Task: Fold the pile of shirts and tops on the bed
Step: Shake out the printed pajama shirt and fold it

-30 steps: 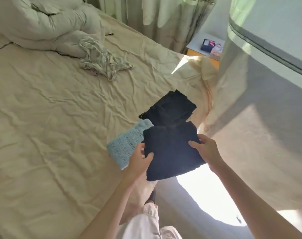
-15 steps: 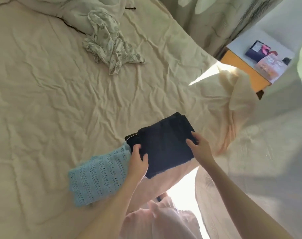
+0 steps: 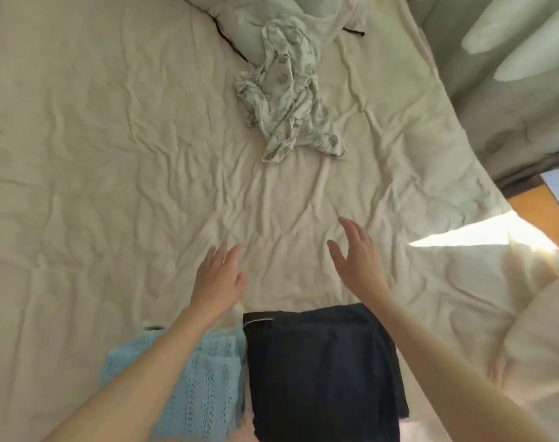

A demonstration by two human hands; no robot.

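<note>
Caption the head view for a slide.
Both hands, left and right, reach open toward the crumpled patterned top, past the folded dark shirt and light blue knit.

- The left hand (image 3: 219,277) is showing bare, with no ring or glove on it.
- The right hand (image 3: 358,256) is showing bare too.
- Both forearms are running uncovered to the frame's edge, no sleeve or watch showing.
</note>
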